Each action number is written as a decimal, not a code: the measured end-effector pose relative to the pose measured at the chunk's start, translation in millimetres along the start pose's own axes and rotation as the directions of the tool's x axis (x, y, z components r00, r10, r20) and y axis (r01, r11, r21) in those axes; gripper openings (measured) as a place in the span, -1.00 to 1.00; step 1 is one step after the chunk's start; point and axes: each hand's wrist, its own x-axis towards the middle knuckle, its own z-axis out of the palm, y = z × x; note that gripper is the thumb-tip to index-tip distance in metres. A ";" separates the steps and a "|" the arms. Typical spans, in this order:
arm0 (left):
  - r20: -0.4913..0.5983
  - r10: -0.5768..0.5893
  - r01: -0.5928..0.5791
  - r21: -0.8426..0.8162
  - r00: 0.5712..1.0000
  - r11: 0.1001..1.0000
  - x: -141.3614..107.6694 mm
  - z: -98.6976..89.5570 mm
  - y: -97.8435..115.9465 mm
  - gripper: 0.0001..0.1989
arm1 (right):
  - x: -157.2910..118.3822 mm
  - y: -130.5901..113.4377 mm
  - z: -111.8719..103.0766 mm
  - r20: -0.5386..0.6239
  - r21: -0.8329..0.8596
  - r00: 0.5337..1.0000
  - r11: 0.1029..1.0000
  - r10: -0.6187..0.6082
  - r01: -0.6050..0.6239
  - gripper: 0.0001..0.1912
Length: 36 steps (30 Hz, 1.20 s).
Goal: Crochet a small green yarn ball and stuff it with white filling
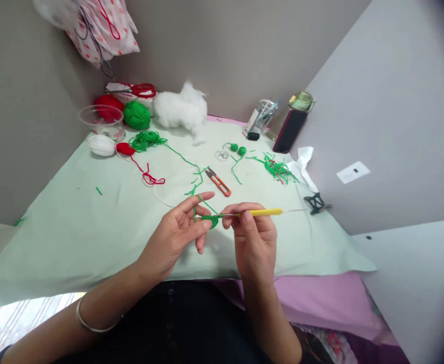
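At six o'clock, left fingers (pixel 197 230) pinch the small green crocheted piece (pixel 210 221); right fingers (pixel 249 218) grip the yellow-handled hook (pixel 266 212). Keep yarn tension even.

The hook handle (pixel 266 212) is yellow, the crocheted piece (pixel 210 221) is green, the snips (pixel 218 182) are orange, the table cloth (pixel 111 227) is pale green, and the hanging bag (pixel 106 38) is pink with red dots.
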 end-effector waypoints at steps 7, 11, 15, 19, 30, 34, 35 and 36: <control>-0.020 0.049 -0.047 0.106 0.999 0.993 -1.3 -1.8 2.0 -0.51 | -4.3 -9.2 -2.1 0.058 -0.199 0.993 0.974 -0.098 0.108 -0.83; -0.040 0.091 -0.082 0.178 0.995 0.981 -1.4 -3.0 0.4 -0.51 | -7.3 -16.6 -4.4 0.114 -0.361 0.981 0.914 -0.155 0.187 -0.82; -0.086 0.156 -0.128 0.267 0.984 0.955 -3.5 0.2 -2.4 -0.57 | -9.5 -17.3 -7.1 0.273 -0.483 0.933 0.804 -0.236 0.345 -0.75; -0.123 0.152 -0.126 0.196 0.981 0.972 -4.0 5.2 -1.9 -0.48 | -15.8 -2.9 -6.6 0.406 -0.620 0.818 0.536 -0.407 0.574 -0.62; 0.020 -0.066 0.068 -0.125 0.998 0.990 1.9 1.5 7.7 -0.52 | -7.0 -3.9 2.6 0.058 -0.161 0.973 0.959 -0.225 0.231 -0.81; -0.052 -0.001 -0.002 -0.051 0.999 0.999 0.6 5.5 0.4 -0.54 | -11.3 3.4 4.8 0.125 -0.365 0.941 0.867 -0.315 0.339 -0.75; -0.071 0.016 -0.020 -0.059 0.997 0.998 0.6 6.4 -1.4 -0.53 | -13.3 6.3 4.6 0.163 -0.442 0.912 0.799 -0.376 0.408 -0.71; -0.080 0.018 -0.024 -0.078 0.997 0.997 0.8 7.0 -2.7 -0.53 | -15.1 9.2 4.1 0.212 -0.515 0.867 0.703 -0.450 0.491 -0.68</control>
